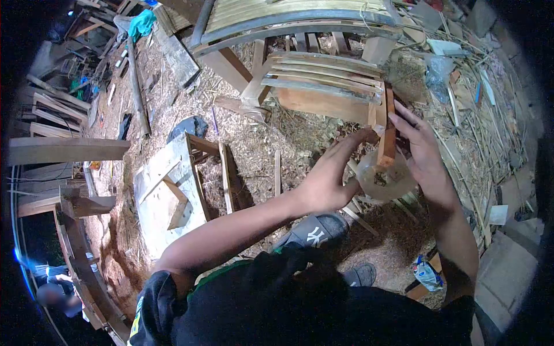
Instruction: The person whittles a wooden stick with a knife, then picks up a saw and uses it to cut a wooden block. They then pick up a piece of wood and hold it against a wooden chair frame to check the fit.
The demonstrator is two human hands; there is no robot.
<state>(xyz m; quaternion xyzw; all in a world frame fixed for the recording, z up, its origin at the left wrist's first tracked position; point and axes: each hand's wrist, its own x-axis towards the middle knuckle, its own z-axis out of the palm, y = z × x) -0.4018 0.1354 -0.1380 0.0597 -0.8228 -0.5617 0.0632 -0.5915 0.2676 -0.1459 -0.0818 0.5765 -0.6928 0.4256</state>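
Where the reddish-brown, square-edged wooden bar (388, 138) points toward six o'clock between both hands, fingertips of the right hand (426, 145) rest along its three-o'clock side; whether they grip it, I cannot tell. At the bar's eight o'clock, the left hand (332, 176) has thumb and fingers parted, fingertips just beside the bar. One pale, round, translucent object (384, 195) shows at six o'clock; a light-brown, slatted wooden piece (323, 86) extends toward ten.

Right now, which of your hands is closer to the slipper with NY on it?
Left. The left hand is just above the NY slipper in the picture; the right hand is farther off, up and to the right, beside the reddish wooden bar.
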